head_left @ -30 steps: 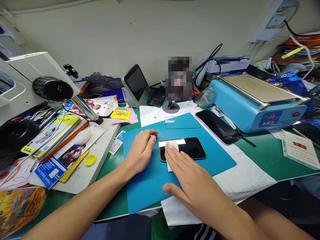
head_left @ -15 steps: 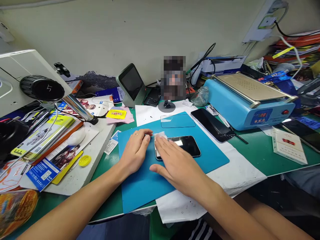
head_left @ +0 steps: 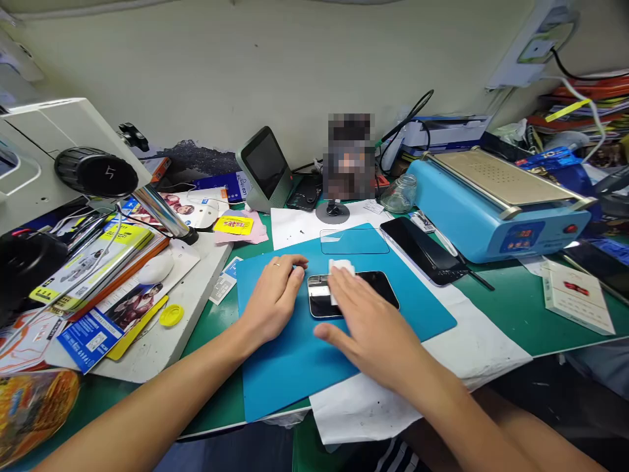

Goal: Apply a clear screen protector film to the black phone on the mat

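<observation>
A smartphone [head_left: 322,304] with a dark, glossy screen lies face up on a blue mat [head_left: 280,383]. My right hand [head_left: 366,321] lies over its middle, fingers stretched out, pressing a folded white wipe [head_left: 343,265] onto the glass. Part of the wipe is hidden under those fingers. Just left of the phone, my left hand [head_left: 276,295] rests on the mat with loosely bent fingers and nothing visible in it; a ring is on one finger. Behind the phone lies a clear screen protector with a black border [head_left: 354,242].
A second dark phone [head_left: 423,249] lies right of the mat, near a blue heating machine [head_left: 501,223] and a glass jar [head_left: 399,193]. A small display [head_left: 265,164] stands at the back. Left are a microscope stand [head_left: 162,210], booklets [head_left: 93,262] and a yellow cap [head_left: 171,315].
My right hand has slid the wipe rightward along the phone, uncovering the left end of the screen. My left hand stays beside the phone. The whole view has shifted slightly.
</observation>
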Available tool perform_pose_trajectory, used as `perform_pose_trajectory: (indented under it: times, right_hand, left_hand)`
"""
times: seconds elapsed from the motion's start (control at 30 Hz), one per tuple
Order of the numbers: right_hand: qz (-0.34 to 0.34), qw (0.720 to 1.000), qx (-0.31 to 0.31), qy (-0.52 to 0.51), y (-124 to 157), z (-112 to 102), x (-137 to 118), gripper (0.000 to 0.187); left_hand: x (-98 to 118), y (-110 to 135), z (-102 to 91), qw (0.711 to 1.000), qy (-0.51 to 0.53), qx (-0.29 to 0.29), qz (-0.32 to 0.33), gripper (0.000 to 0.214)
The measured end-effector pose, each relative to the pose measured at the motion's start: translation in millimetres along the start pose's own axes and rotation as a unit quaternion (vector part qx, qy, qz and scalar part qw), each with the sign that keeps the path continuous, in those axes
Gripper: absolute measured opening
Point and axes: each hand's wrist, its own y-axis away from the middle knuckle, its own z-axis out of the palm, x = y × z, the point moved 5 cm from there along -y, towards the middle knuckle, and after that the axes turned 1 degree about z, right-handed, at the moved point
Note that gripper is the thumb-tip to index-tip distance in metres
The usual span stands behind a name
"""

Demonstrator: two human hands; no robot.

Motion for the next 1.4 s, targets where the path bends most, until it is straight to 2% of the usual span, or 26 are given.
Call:
perform_pose_trajectory:
  times: [0.1, 0.2, 0.43, 0.53, 0.77, 0.83, 1.0, 1.07, 1.3, 1.4]
  right_hand:
    - [-0.038, 0.998, 0.005, -0.039, -13, 3, -25, 0.094]
    - [-0.048, 0.998, 0.007, -0.047, -13, 2, -24, 0.089]
    - [0.024, 0.999, 0.037, 0.027, 24, -16, 52, 0.082]
    - [0.024, 0.998, 0.038, 0.041, 39, -16, 65, 0.081]
    - [-0.015, 0.996, 0.066, 0.062, 83, -9, 50, 0.085]
    - [-0.012, 0.996, 0.062, 0.063, 80, -9, 50, 0.082]
    - [0.034, 0.998, 0.039, 0.046, 43, -14, 60, 0.079]
    - [0.041, 0.998, 0.033, 0.039, 38, -15, 61, 0.079]
    - [-0.006, 0.995, 0.079, 0.06, 85, -9, 53, 0.084]
    - [-0.006, 0.994, 0.083, 0.07, 81, -8, 58, 0.08]
  left_hand:
    - [-1, 1, 0.1, 1.0, 0.007, 0.005, 0.0, 0.026]
    - [-3, 2, 0.3, 1.0, 0.01, 0.002, -0.003, 0.027]
    - [-5, 3, 0.7, 1.0, 0.004, -0.006, -0.016, 0.027]
    - [-4, 2, 1.2, 1.0, 0.002, -0.011, -0.016, 0.027]
    - [-3, 2, 2.5, 1.0, -0.006, -0.02, -0.006, 0.026]
    - [-2, 2, 3.1, 1.0, -0.011, -0.023, 0.001, 0.026]
    - [-3, 2, 3.0, 0.999, -0.015, -0.029, -0.003, 0.028]
    - [-3, 3, 2.1, 1.0, -0.011, -0.025, -0.006, 0.028]
    - [-1, 1, 3.1, 1.0, -0.01, -0.028, 0.0, 0.027]
    - [1, 1, 4.0, 0.999, -0.01, -0.031, 0.001, 0.027]
